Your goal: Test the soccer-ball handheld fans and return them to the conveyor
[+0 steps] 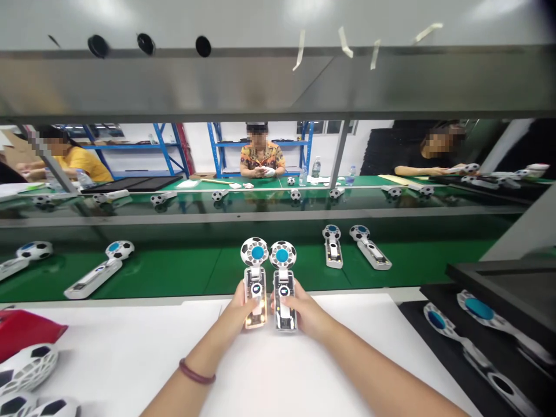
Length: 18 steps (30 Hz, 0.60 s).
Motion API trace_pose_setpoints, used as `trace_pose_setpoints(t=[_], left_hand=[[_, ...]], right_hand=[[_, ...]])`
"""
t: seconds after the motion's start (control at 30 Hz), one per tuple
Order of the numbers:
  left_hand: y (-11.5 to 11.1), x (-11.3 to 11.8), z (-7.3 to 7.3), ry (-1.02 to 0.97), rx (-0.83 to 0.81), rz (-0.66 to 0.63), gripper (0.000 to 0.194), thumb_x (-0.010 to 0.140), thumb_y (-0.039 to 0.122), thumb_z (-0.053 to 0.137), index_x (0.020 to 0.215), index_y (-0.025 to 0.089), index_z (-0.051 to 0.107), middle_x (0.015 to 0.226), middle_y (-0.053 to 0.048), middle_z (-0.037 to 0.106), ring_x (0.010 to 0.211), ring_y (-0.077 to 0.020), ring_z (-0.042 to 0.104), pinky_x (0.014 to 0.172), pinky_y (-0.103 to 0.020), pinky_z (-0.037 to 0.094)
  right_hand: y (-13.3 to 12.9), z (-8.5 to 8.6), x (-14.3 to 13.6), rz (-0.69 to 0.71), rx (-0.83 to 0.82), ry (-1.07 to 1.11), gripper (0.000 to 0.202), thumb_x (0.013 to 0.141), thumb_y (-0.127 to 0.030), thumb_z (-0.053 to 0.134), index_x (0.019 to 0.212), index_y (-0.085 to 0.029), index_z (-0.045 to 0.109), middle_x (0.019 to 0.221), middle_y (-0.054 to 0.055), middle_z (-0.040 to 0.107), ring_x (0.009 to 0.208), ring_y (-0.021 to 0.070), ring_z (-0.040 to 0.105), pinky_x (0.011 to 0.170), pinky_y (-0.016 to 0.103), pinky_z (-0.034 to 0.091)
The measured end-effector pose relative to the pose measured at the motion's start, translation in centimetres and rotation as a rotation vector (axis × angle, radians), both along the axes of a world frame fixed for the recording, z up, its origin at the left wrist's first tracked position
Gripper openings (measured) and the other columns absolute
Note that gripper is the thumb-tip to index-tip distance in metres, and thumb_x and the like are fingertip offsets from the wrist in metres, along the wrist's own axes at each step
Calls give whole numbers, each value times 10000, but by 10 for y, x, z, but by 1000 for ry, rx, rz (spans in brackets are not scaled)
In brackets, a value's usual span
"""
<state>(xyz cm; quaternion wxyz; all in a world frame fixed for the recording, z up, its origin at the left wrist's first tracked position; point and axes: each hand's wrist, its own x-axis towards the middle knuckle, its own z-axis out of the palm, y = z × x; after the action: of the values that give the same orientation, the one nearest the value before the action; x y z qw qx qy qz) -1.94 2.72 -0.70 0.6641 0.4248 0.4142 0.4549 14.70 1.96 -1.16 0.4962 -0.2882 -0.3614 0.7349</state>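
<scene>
My left hand is closed around the clear handle of a handheld fan whose round head has a black-and-white football pattern and a blue centre. A warm glow shows in the lower part of that handle. Beside it, my right hand grips a second fan of the same kind. Both stand upright side by side over the white work surface, heads away from me and small round displays facing me. Each thumb lies on the front of its handle. The fingers behind the handles are mostly hidden.
Several similar fans lie on the green conveyor belt ahead. A black foam tray with fans is at right. Football-patterned parts and a red item sit at left. A grey shelf hangs overhead. Other people work across the belt.
</scene>
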Motion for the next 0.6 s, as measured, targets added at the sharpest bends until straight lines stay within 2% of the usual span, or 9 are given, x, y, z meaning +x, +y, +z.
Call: trace_pose_setpoints(t=[0.13, 0.3, 0.4, 0.6], left_hand=[[-3, 3, 6, -12, -42, -12, 821, 570, 360, 734, 1244, 175, 304, 984, -117, 607, 874, -297, 591, 732, -383, 463], [-4, 3, 9, -2, -18, 19, 818, 585, 355, 721, 1272, 183, 313, 1087, -122, 581, 982, -305, 551, 790, -379, 450], [-3, 2, 8, 14, -6, 21, 789, 601, 368, 706, 1268, 180, 328, 1122, -122, 568, 1027, -309, 527, 812, -377, 442], [-3, -1, 5, 26, 7, -21, 739, 646, 375, 681, 1262, 196, 314, 1081, -110, 578, 980, -293, 553, 821, -385, 436]], right_hand=[[1, -3, 0, -6, 5, -12, 596, 574, -263, 729, 1076, -224, 411, 851, 2, 613, 749, 168, 606, 738, 326, 445], [0, -1, 1, 18, 2, -37, 633, 586, -265, 734, 1118, -237, 390, 988, 36, 603, 853, 198, 605, 795, 370, 441], [-1, 1, 2, 39, 0, -32, 644, 598, -260, 730, 1131, -231, 370, 995, 47, 598, 848, 199, 606, 793, 380, 444], [-1, -2, 2, 24, 19, -44, 591, 625, -247, 712, 1111, -229, 377, 983, 42, 595, 866, 200, 601, 802, 385, 445]])
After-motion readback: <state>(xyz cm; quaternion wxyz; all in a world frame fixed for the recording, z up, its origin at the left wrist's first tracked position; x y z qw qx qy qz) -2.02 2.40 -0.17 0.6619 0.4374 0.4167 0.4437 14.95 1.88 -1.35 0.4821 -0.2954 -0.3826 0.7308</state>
